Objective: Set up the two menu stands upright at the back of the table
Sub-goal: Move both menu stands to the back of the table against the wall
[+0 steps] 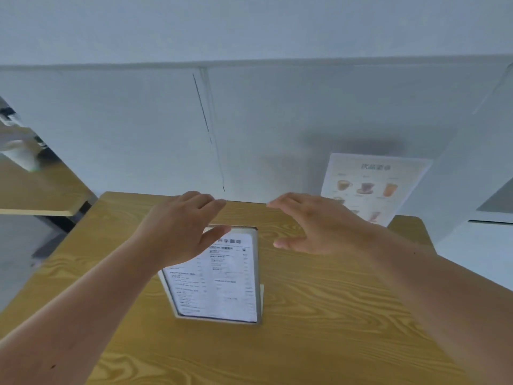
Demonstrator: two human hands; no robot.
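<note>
From the head camera I see both hands spread above a wood-grain table (pixel 333 315). The left hand (pixel 177 232) hovers fingers loose over the top corner of a framed text menu stand (pixel 222 282) at mid-table, hiding that corner; I cannot tell whether the thumb touches the frame. The right hand (pixel 313 226) hangs released, grasping nothing. A drinks menu stand (pixel 372 184) stands upright at the back right against the white partition (pixel 138 129), its lower left hidden by the right hand. Print is blurred.
</note>
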